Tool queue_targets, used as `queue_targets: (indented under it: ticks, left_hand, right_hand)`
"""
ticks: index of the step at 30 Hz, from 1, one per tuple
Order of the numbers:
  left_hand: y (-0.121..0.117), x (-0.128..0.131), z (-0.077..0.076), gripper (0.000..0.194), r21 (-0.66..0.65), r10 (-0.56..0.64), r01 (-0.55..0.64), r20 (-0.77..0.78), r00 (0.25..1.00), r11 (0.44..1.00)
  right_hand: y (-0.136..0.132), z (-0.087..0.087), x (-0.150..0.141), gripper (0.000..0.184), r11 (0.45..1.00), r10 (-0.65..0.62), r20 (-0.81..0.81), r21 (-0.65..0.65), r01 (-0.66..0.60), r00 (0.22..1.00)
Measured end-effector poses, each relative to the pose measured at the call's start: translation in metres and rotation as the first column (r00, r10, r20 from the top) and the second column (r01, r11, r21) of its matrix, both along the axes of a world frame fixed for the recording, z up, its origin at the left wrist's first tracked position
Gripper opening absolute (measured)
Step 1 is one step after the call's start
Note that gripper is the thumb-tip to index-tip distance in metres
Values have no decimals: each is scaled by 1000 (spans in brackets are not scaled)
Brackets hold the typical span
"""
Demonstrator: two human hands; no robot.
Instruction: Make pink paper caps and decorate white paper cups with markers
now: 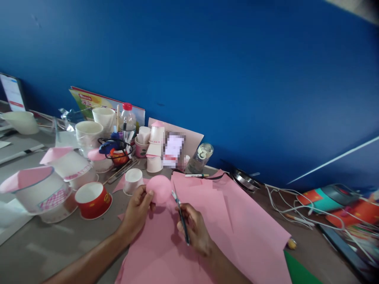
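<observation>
My left hand (137, 209) pinches a round pink paper piece (160, 188) by its left edge, holding it just above the large pink paper sheets (225, 225). My right hand (194, 230) is wrapped round a pair of scissors (180, 215) whose blades point up and touch the right edge of the round piece. Both hands hover over the pink sheets on the grey table (59, 244).
Several paper cups crowd the left: a red one (93, 200), a small white one (132, 180), pink-lidded ones (35, 189). A plastic bottle (128, 120), a glass jar (200, 157), a metal dish (245, 180), white cables (296, 209) and a blue wall (237, 79) lie behind.
</observation>
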State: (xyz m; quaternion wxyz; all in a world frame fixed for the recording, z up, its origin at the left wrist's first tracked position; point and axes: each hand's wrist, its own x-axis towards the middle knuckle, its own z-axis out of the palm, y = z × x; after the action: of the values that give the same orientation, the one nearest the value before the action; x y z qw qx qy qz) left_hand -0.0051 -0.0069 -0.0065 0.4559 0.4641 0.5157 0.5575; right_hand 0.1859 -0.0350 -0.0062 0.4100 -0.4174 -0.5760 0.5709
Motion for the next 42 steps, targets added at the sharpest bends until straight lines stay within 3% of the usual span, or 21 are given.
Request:
queue_targets:
  ticks: [8, 14, 26, 34, 42]
  left_hand:
    - [1, 0, 1, 30, 34, 37, -35, -43, 998, 999]
    - [3, -1, -8, 28, 29, 10, -10, -22, 1000, 1000]
    - [4, 0, -6, 28, 6, 28, -27, -39, 999, 1000]
    - [4, -1, -13, 24, -1, -1, 1, -30, 1000, 1000]
    - [2, 0, -6, 26, -22, -2, 1, -46, 999, 1000]
  right_hand:
    - [-4, 3, -6, 15, 994, 108, 280, -16, -107, 954]
    - [-3, 2, -10, 17, 977, 186, 196, -137, -161, 963]
    - [0, 1, -11, 16, 974, 195, 182, -154, -168, 964]
    - [-3, 2, -12, 19, 975, 186, 168, -154, -160, 968]
    - [-3, 2, -13, 16, 975, 177, 146, -161, -153, 973]
